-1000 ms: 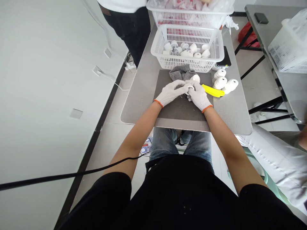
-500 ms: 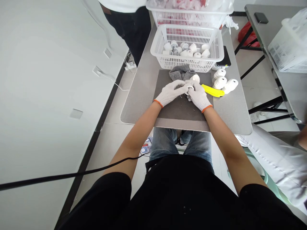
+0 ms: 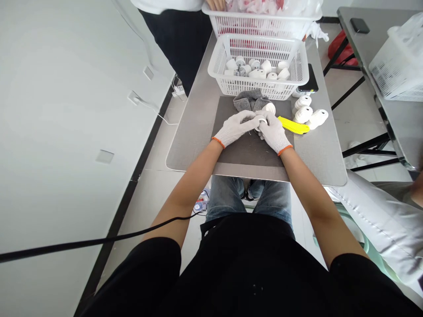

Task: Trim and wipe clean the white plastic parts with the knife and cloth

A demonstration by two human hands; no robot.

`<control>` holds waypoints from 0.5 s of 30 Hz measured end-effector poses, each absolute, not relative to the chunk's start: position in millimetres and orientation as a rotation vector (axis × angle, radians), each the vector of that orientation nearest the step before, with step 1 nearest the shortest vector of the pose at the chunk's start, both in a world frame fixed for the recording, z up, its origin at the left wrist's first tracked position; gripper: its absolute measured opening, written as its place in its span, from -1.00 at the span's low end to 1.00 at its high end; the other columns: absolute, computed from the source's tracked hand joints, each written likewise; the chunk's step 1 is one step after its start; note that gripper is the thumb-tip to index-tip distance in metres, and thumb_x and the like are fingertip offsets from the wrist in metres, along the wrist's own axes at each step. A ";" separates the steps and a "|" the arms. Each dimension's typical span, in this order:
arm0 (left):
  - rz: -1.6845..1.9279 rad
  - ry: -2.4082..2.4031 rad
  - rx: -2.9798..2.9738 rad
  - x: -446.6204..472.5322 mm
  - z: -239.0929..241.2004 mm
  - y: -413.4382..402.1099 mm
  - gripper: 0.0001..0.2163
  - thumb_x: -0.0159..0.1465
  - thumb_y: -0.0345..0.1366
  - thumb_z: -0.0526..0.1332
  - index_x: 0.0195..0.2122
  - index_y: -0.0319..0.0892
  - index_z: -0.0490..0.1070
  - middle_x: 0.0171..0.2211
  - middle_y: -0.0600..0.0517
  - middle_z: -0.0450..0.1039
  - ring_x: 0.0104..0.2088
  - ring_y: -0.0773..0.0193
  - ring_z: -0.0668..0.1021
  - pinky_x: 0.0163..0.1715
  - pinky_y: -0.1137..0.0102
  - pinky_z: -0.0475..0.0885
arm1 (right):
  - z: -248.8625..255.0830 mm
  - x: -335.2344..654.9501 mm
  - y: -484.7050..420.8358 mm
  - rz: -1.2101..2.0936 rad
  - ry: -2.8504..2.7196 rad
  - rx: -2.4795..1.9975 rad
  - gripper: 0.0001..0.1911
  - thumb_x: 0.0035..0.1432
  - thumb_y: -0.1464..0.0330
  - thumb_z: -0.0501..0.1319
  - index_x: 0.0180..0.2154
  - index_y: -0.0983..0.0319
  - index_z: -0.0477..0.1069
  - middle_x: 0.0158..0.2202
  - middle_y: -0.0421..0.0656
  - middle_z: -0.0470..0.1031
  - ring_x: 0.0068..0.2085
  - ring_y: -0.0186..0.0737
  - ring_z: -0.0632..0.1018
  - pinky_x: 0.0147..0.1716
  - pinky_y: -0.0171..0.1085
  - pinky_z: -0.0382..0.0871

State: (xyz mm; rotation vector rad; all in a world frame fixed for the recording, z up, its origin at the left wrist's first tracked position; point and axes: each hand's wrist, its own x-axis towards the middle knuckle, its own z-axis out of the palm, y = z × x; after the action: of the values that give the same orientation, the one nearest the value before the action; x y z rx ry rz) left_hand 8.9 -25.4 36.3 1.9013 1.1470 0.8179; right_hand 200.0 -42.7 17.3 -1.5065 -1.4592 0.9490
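Note:
Both my hands wear white knit gloves with orange cuffs and meet over the dark mat. Between them is a small round white plastic part, mostly covered by the fingers. My left hand closes on it from the left, and my right hand grips it from the right. Just beyond the fingers lies a white cup-shaped piece, beside a crumpled grey cloth. A yellow utility knife rests right of my right hand. Several white plastic housings lie farther right.
A white basket holding several white parts stands behind the cloth, with another basket full of plastic bags behind it. A phone lies to its right. At the far left corner stands a person. A black cable crosses at left.
The person at the far side has shifted, and their hand now shows at the back basket. My hands stay in place around the white part, with barely any finger movement.

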 end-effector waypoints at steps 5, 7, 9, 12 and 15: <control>0.817 1.159 1.891 8.7 35.9 -25.1 -0.61 0.44 0.15 0.27 0.05 0.02 0.66 0.18 0.04 0.75 0.22 0.07 0.69 0.35 0.20 0.56 | 16.6 201.5 -42.3 0.914 -1.478 -1.509 -0.55 0.40 0.19 0.25 0.23 0.15 0.57 -0.27 -0.20 0.61 -0.38 -0.25 0.56 -0.30 -0.26 0.57; 0.826 1.148 1.889 8.6 35.3 -25.0 -0.60 0.44 0.16 0.27 0.06 0.01 0.67 0.18 0.04 0.75 0.22 0.07 0.69 0.36 0.20 0.56 | 19.2 200.5 -43.9 0.924 -1.470 -1.516 -0.55 0.40 0.20 0.25 0.24 0.15 0.57 -0.27 -0.20 0.61 -0.40 -0.27 0.54 -0.32 -0.26 0.57; 0.837 1.141 1.885 8.9 34.5 -25.0 -0.60 0.43 0.15 0.28 0.07 0.01 0.67 0.19 0.03 0.75 0.22 0.07 0.69 0.36 0.20 0.57 | 22.7 198.8 -45.7 0.945 -1.453 -1.520 -0.55 0.41 0.23 0.24 0.25 0.15 0.58 -0.28 -0.21 0.61 -0.43 -0.29 0.53 -0.37 -0.29 0.55; 0.843 1.169 1.871 9.7 33.0 -25.2 -0.61 0.42 0.13 0.31 0.09 0.02 0.67 0.18 0.04 0.75 0.20 0.07 0.70 0.36 0.19 0.58 | 27.4 196.2 -47.4 0.987 -1.417 -1.516 -0.55 0.41 0.26 0.25 0.26 0.15 0.58 -0.33 -0.23 0.57 -0.43 -0.30 0.55 -0.42 -0.33 0.54; 0.866 1.180 1.866 10.3 31.8 -25.6 -0.62 0.41 0.09 0.32 0.11 0.02 0.67 0.20 0.02 0.74 0.22 0.06 0.70 0.38 0.17 0.58 | 28.8 195.3 -47.5 1.014 -1.400 -1.509 -0.51 0.41 0.23 0.29 0.31 0.14 0.56 -0.34 -0.25 0.57 -0.40 -0.30 0.59 -0.41 -0.35 0.56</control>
State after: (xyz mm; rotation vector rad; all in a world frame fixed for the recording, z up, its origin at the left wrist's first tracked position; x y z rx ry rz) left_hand 10.3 -25.6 31.8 1.8664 1.1797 0.8662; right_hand 195.3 -47.5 28.8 -1.5086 -1.4001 1.0142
